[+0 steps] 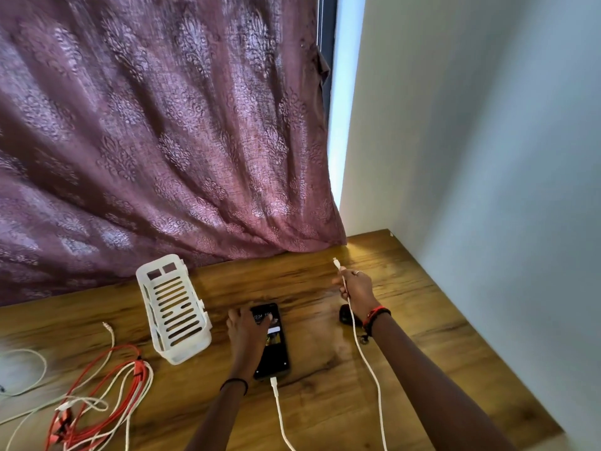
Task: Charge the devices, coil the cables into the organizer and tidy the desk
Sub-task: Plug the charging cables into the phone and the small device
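Thin white charging cable (pixel 366 356): limp, light; my right hand (pixel 356 291) clenches it behind the plug, 1 o'clock of the black slab phone (pixel 274 345); left hand (pixel 248 333) flat, released, on the phone.

Organizer (pixel 174 309) lies left of phone (pixel 272 340); cables (pixel 97 398) farther left.

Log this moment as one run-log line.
left hand: on phone, cable plugged in | right hand: holds white cable, plug up | organizer: no cables seen inside | red and white cables: loose
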